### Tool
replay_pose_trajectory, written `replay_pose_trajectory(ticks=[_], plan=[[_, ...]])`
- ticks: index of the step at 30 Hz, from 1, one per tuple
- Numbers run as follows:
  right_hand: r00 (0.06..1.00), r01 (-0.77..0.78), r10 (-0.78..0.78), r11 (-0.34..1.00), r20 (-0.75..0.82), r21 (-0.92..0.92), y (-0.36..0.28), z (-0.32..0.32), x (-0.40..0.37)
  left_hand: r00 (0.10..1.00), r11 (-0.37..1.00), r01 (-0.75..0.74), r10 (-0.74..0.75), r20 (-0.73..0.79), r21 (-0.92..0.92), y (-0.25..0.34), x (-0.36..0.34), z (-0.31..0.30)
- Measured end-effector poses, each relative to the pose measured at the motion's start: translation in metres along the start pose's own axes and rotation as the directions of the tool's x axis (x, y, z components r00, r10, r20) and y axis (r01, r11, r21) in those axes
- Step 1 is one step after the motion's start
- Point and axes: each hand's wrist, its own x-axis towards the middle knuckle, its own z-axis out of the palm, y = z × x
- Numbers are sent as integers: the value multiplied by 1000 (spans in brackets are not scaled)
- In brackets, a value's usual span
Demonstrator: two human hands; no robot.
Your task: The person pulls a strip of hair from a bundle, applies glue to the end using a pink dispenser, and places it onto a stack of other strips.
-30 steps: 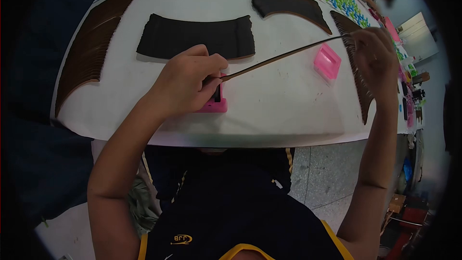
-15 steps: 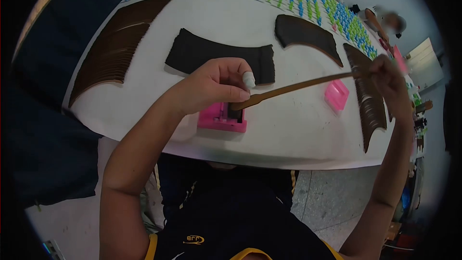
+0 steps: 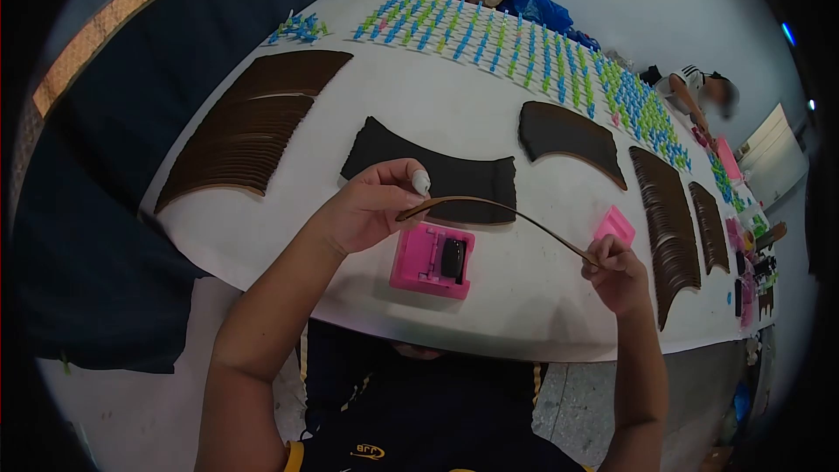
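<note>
A thin brown strip (image 3: 502,204) arches between my two hands above the white table. My left hand (image 3: 374,203), with a white covering on one fingertip, pinches its left end. The right end is pinched in the closed fingers of my right hand (image 3: 615,271). Below the strip and to the left is a pink box (image 3: 411,262) with a dark roller-like part inside. Behind my left hand lies a black curved sheet (image 3: 472,182). Just beyond my right hand is a small pink piece (image 3: 615,225).
Brown strips lie in rows at the left (image 3: 236,144) and right (image 3: 669,227) of the white table (image 3: 524,323). Another dark curved piece (image 3: 572,140) is behind. Rows of green and blue clips (image 3: 489,39) line the far side. Another person (image 3: 699,92) is at the far right.
The strip has gone from nearly straight over the pink box to bowed and lifted off it. My right hand has moved left and down. The view has shifted, showing more of the far side.
</note>
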Motion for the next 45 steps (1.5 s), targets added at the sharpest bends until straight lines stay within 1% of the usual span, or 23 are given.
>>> replay_pose_trajectory(ticks=[1,2,4,5,6,7,8,10,11,13,16,17,21,23,25,29,35,38,39,41,42,44,45], plan=[[999,-12,9,995,35,102,7,1,1,1000,1000,-6,6,-14,-12,0,-1,-2],[999,-14,10,995,45,99,12,5,1,999,1000,-12,11,-30,-26,1,-2,-4],[994,-23,-21,926,112,377,22,14,2,999,998,-29,28,-16,-54,2,-1,-5],[993,-26,-20,927,120,374,26,18,2,999,996,-35,35,3,-86,3,-1,-4],[993,-10,-43,896,109,445,31,21,2,999,996,-42,42,-1,-84,3,0,-3],[994,6,-63,859,94,513,33,25,3,999,995,-41,38,-34,-92,2,1,-2],[993,3,-62,860,99,511,35,30,5,997,994,-40,34,-67,-100,2,2,-2],[972,35,-172,775,158,631,37,39,8,997,994,-36,29,-73,-101,1,4,-4],[972,33,-171,776,160,630,38,40,10,997,994,-27,19,-77,-104,0,5,-4],[958,111,-255,751,130,651,41,40,13,995,995,-29,19,-102,-100,0,5,-1],[955,158,-280,759,97,632,39,43,15,987,995,-36,21,-160,-89,-2,6,5],[956,156,-278,760,98,631,40,42,16,981,996,-41,24,-193,-80,-2,7,7],[958,219,-286,770,18,600,44,39,23,974,997,-40,24,-223,-66,-3,8,16],[958,232,-288,764,-5,602,46,39,26,968,999,-38,36,-246,-3,-4,9,19],[955,262,-293,771,-42,580,48,39,29,965,999,-48,50,-256,12,-6,9,20],[949,289,-312,785,-54,548,48,41,35,957,995,-70,88,-276,72,-9,9,20],[941,326,-326,795,-92,512,50,46,43,952,993,-64,90,-294,96,-8,5,22],[926,374,-349,786,-147,492,51,47,45,951,993,-87,107,-291,79,-8,2,21],[924,379,-349,787,-155,486,51,48,47,961,994,-73,90,-260,76,-8,1,19],[917,399,-356,780,-182,482,47,58,49,972,990,-143,143,-187,15,-6,-4,11],[902,432,-379,769,-208,472,45,63,50,980,992,-126,126,-154,15,-5,-5,9],[896,444,-381,779,-228,444,41,71,52,972,982,-190,188,-141,-8,-4,-9,5],[892,452,-374,777,-256,438,39,75,54,977,984,-180,178,-116,-5,-4,-11,1]])
